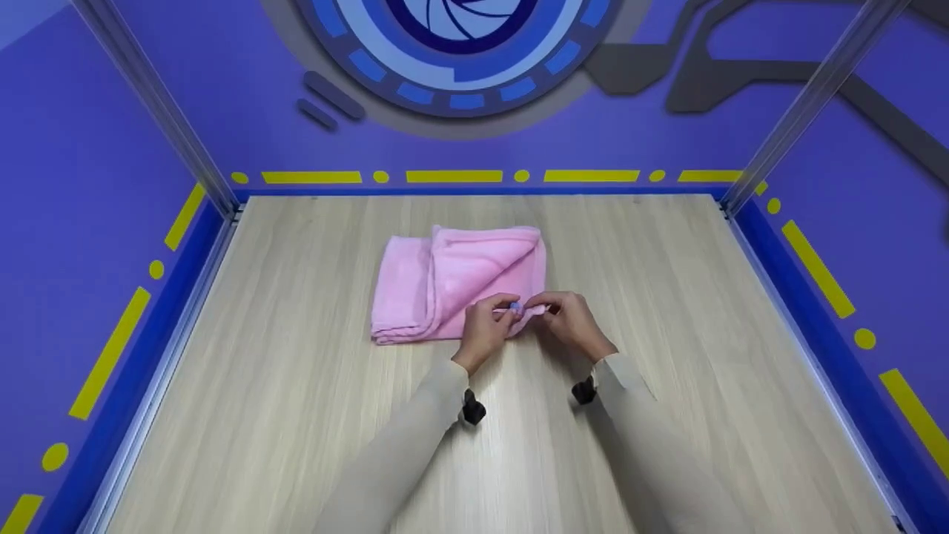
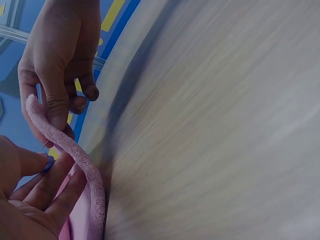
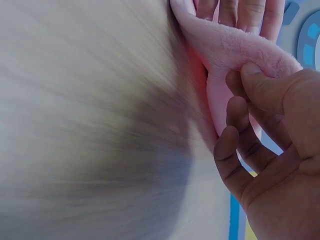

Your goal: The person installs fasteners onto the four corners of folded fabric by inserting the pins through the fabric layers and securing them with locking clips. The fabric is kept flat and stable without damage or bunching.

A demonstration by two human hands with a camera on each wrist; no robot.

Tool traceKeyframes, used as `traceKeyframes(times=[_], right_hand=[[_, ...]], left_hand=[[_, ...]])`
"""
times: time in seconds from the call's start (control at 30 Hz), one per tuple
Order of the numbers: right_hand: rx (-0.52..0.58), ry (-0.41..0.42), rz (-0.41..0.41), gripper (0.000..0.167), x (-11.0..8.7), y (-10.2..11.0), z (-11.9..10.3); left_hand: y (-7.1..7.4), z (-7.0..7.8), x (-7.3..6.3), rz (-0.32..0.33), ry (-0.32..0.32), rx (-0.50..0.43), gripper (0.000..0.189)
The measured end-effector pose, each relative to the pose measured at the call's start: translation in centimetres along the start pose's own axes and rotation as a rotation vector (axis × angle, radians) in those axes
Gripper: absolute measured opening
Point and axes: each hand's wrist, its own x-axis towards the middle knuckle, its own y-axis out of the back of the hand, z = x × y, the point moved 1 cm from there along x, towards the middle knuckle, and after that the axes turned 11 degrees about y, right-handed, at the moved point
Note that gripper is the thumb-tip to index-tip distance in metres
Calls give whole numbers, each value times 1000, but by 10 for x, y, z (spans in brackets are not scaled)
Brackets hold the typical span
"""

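A pink fleece blanket (image 1: 400,285) lies folded on the wooden table, its upper layer turned back diagonally. At its near right corner, my left hand (image 1: 485,330) pinches a small pin with a blue head (image 2: 49,163) between thumb and fingers. A thin metal shaft shows beside the blue head in the left wrist view. My right hand (image 1: 572,320) pinches the raised hem (image 3: 235,47) of that corner between thumb and index finger, the other fingers loosely bent. Both hands are close together, the left fingers behind the hem in the right wrist view.
The light wooden table (image 1: 296,415) extends around the blanket. Blue-purple panels with yellow marks (image 1: 454,176) enclose its back and sides, and metal posts (image 1: 159,111) stand at the rear corners. Each sleeve carries a small black wrist camera (image 1: 473,408).
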Motion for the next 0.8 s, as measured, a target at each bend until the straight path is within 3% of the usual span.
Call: traceKeyframes(times=[0.5, 0.8], right_hand=[[-49, -1, -3, 36, 0, 1, -1], [-43, -17, -29, 36, 1, 3, -2]], left_hand=[[-1, 1, 0, 5, 31, -42, 21], [1, 1, 0, 18, 24, 3, 19]])
